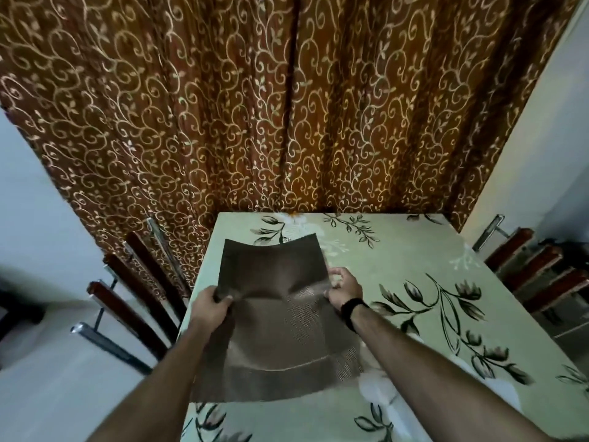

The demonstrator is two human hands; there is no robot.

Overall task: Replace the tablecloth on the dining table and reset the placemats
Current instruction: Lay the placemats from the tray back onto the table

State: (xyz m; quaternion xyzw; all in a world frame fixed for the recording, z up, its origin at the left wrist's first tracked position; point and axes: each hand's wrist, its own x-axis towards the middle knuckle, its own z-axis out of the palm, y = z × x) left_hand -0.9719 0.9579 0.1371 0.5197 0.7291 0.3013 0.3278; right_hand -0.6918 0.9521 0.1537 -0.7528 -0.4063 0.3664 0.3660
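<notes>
Placemats: dark brown woven rectangular placemats (277, 317), more than one layer, held between both hands above pale green leaf-printed tablecloth (414, 282) on tabletop. Left hand (212, 306) clamped on left edge; right hand (345, 288) pinching right edge, black wristband (352, 309) behind it. Far end curls upward

A single wide-angle camera worn on the person's head looks forward and steeply down along both forearms, close above the near end of the dining table (398, 256). It faces the brown scroll-patterned curtain (287, 106) that hangs just behind the table's far edge. The lens bends the scene's edges, taking in chair backs (137, 291) at left and right; no second view is given.
</notes>
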